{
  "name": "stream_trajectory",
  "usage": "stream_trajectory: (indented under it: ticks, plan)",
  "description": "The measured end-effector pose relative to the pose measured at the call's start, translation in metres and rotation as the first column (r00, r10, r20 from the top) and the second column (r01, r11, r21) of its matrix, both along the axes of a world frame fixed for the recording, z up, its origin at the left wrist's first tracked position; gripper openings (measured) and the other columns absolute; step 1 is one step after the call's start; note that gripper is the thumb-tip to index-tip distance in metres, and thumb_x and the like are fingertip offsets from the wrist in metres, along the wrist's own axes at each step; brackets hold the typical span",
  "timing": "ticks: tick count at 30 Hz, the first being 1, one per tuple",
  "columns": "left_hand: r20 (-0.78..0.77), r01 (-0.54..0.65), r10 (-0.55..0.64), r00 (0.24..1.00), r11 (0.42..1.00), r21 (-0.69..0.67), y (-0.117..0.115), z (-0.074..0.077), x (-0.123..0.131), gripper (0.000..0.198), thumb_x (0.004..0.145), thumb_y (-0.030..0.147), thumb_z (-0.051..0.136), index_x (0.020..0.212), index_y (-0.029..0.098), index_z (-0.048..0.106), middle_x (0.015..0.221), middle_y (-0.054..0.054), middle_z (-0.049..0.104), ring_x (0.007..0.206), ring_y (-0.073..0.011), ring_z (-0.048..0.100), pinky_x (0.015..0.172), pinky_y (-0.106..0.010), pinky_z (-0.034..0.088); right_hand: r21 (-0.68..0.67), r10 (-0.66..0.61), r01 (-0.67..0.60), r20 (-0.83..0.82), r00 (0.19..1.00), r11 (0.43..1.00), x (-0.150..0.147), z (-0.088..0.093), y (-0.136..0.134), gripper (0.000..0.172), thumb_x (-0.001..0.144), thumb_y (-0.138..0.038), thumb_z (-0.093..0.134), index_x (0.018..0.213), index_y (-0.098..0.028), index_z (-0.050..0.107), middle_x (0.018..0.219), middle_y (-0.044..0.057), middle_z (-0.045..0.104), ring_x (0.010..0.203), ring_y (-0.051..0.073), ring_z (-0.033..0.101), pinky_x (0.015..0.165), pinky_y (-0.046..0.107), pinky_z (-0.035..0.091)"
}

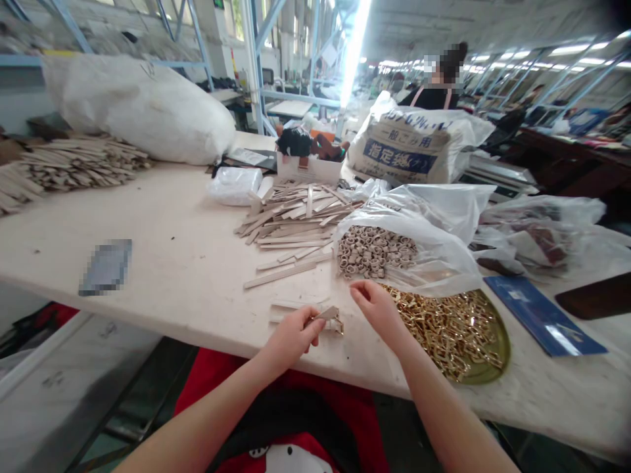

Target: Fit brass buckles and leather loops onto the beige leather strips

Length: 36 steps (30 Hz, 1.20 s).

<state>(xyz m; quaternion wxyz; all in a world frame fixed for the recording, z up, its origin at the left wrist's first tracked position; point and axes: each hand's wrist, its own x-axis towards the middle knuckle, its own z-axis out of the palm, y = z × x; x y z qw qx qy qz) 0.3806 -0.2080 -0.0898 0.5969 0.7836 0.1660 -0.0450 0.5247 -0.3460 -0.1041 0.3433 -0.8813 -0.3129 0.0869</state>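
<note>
My left hand (294,335) is closed in a pinch on a short beige strap (328,314) with a gold buckle (336,324) at its end, held just above the table's near edge. My right hand (375,307) hovers close to the right of it, fingers curled, near the edge of a round tray of gold buckles (493,374); what it holds, if anything, I cannot make out. A few loose beige strips (286,305) lie under my left hand.
A pile of beige strips (296,220) lies mid-table, a clear bag of small loops (374,253) beside it. More strips (73,164), large white bags (138,105) and a printed sack (409,148) stand at the back. A blue card (542,315) lies right. A person (436,89) works behind.
</note>
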Motion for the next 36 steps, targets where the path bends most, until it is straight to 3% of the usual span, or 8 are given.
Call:
stream_trajectory:
  ticks: [4,10,13,16,18,28,32,36]
  plan:
    - [-0.003,-0.044,0.044,0.999,0.993,-0.113,0.0,-0.007,0.005,0.023,0.08,0.039,0.042,0.079,0.017,0.046,0.048,0.007,0.046,0.036,-0.005,0.033,0.038,-0.017,0.026,-0.241,-0.047,0.1,0.216,0.975,0.965,0.039,-0.01,0.029,0.01,0.079,-0.016,0.048,0.081,-0.016,0.059,0.094,0.012,0.059,0.088,0.021,0.056,0.075,0.029,0.039]
    - [-0.002,-0.121,0.121,0.993,0.991,-0.062,0.011,-0.006,-0.001,0.024,0.079,0.041,0.044,0.078,0.017,0.048,0.047,0.007,0.045,0.037,-0.0054,0.033,0.04,-0.018,0.027,-0.173,-0.02,0.035,0.09,0.996,0.984,0.028,-0.014,0.034,0.009,0.077,-0.022,0.052,0.071,-0.016,0.055,0.081,0.008,0.059,0.078,0.019,0.056,0.068,0.029,0.04]
    - [0.064,-0.178,0.178,0.982,0.984,-0.011,0.012,-0.003,0.001,0.025,0.08,0.041,0.044,0.078,0.017,0.05,0.048,0.006,0.046,0.04,-0.0057,0.035,0.044,-0.018,0.028,0.033,0.061,-0.056,-0.186,0.981,0.998,0.002,-0.008,0.025,0.021,0.079,-0.037,0.05,0.072,-0.018,0.05,0.066,0.0,0.057,0.062,0.013,0.054,0.059,0.025,0.041]
    - [0.111,-0.19,0.186,0.976,0.982,0.021,0.008,-0.001,0.003,0.026,0.08,0.041,0.044,0.078,0.016,0.052,0.05,0.006,0.046,0.044,-0.0066,0.038,0.046,-0.018,0.03,0.414,0.222,0.063,-0.604,0.765,0.908,-0.026,-0.004,0.02,0.027,0.072,-0.044,0.058,0.07,-0.019,0.048,0.06,-0.004,0.054,0.055,0.01,0.049,0.056,0.023,0.039]
    - [0.113,-0.164,0.159,0.981,0.986,0.039,0.007,0.0,0.002,0.025,0.081,0.039,0.043,0.076,0.016,0.053,0.05,0.006,0.045,0.046,-0.0071,0.039,0.047,-0.019,0.03,0.491,0.271,0.174,-0.705,0.655,0.854,-0.041,-0.003,0.019,0.031,0.067,-0.045,0.064,0.068,-0.018,0.05,0.058,-0.004,0.053,0.055,0.009,0.047,0.057,0.024,0.038]
    - [0.014,0.048,-0.057,0.998,0.931,0.362,0.015,0.019,-0.012,0.022,0.079,0.032,0.043,0.068,0.017,0.055,0.053,0.004,0.045,0.05,-0.0087,0.04,0.049,-0.021,0.026,0.561,0.2,0.251,-0.62,0.758,0.789,-0.067,-0.008,0.018,0.031,0.058,-0.038,0.073,0.077,-0.02,0.055,0.061,-0.006,0.052,0.056,0.009,0.046,0.055,0.023,0.036]
    - [-0.046,0.14,-0.133,0.99,0.958,0.25,0.016,0.022,-0.012,0.02,0.078,0.031,0.042,0.076,0.017,0.057,0.058,0.003,0.05,0.053,-0.0096,0.043,0.049,-0.02,0.029,0.501,0.245,0.16,-0.646,0.723,0.851,-0.07,-0.009,0.016,0.029,0.062,-0.04,0.07,0.078,-0.019,0.059,0.054,-0.005,0.049,0.053,0.01,0.043,0.052,0.024,0.034]
    - [-0.028,0.142,-0.141,0.99,0.989,0.048,0.017,0.02,-0.015,0.022,0.075,0.022,0.044,0.096,0.017,0.048,0.065,0.003,0.054,0.053,-0.0084,0.044,0.048,-0.019,0.031,0.486,0.177,0.239,-0.664,0.727,0.841,-0.075,-0.009,0.016,0.026,0.066,-0.043,0.066,0.072,-0.019,0.057,0.055,-0.005,0.05,0.054,0.01,0.043,0.056,0.026,0.036]
